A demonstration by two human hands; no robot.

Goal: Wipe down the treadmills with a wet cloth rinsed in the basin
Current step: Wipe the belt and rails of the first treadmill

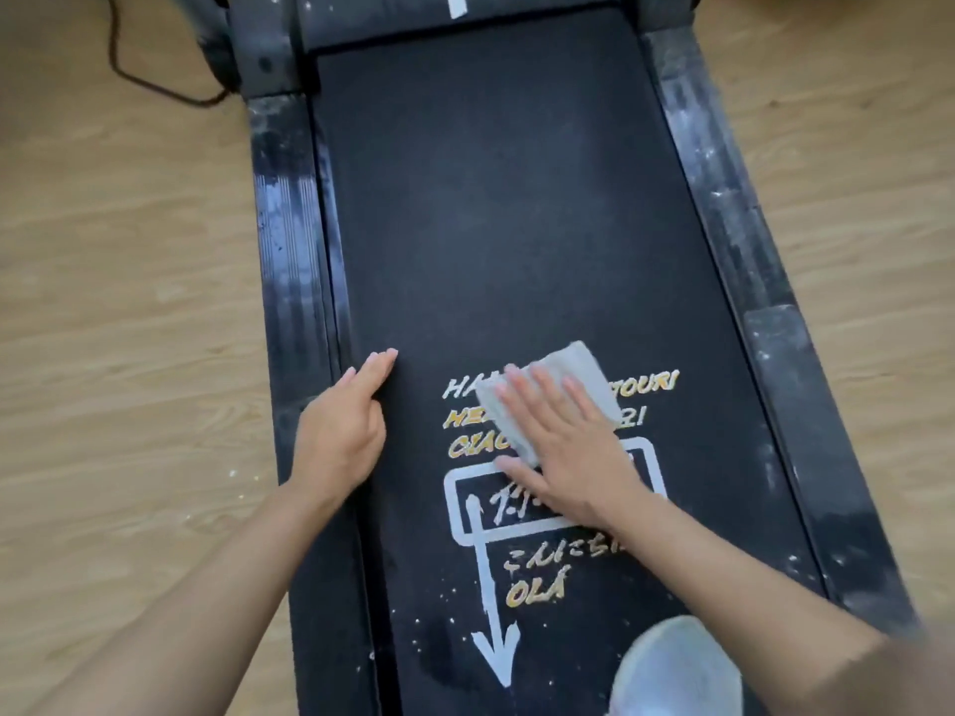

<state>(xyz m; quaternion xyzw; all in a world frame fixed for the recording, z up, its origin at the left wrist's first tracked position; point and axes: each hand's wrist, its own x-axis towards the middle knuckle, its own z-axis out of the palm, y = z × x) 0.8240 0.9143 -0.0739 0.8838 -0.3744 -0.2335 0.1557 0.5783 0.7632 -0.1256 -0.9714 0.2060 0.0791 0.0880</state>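
Wood-grain flooring (103,302) surrounds a black treadmill belt (491,198) with white-streaked side rails (287,224); a cable (139,74) trails at 11 o'clock. Toward 6 o'clock the right hand (573,447) presses a grey cloth (579,374) flat, fingers straight, hiding some printed lettering (537,586). The left hand (343,431) rests at the belt's 8 o'clock edge, fingers straight together. A blurred shoe (677,669) is cut off at 5 o'clock.

Pale wood floor (129,302) on both sides, black cable (196,101) curving across it at upper left, white shoe (677,669) blurred at bottom right.
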